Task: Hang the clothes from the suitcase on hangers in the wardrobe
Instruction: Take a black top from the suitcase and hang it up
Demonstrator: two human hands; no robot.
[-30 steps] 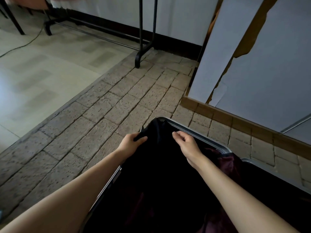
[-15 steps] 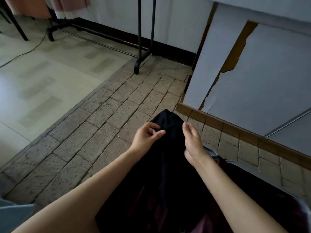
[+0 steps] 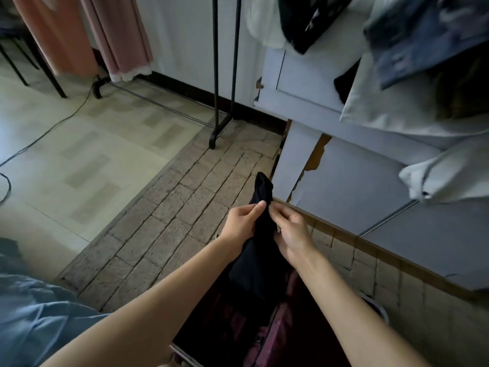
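Plainly, both hands were busy at the centre of the frame with one dark piece of clothing: the left hand (image 3: 239, 223) pinched the black garment (image 3: 260, 234) between thumb and forefinger near its top, and the right hand (image 3: 289, 231) pinched the same bunched edge from the other side, its fingers curled toward the cloth. The garment's top stood up above the fingertips in a narrow fold, while its lower length hung down between the forearms into the open suitcase (image 3: 238, 335) at the bottom centre, where dark red fabric (image 3: 264, 337) lay under it. The chief risk, as I judged it, was the thin grip: only a small gather of cloth was held, so the weight of the hanging part could pull it free and drop it back into the case or onto the brick-patterned floor (image 3: 169, 215). A second risk was that the trailing end could snag on the suitcase rim or drag the red fabric up with it. The fabric was also too dark and bunched to tell collar from hem, so it might be opened out the wrong way round before reaching a hanger. No hanger was in either hand. The clothes rack (image 3: 225, 75) with pink garments (image 3: 87, 35) stood at the upper left, well apart from the hands, and the carry across would give loose cloth room to slip.
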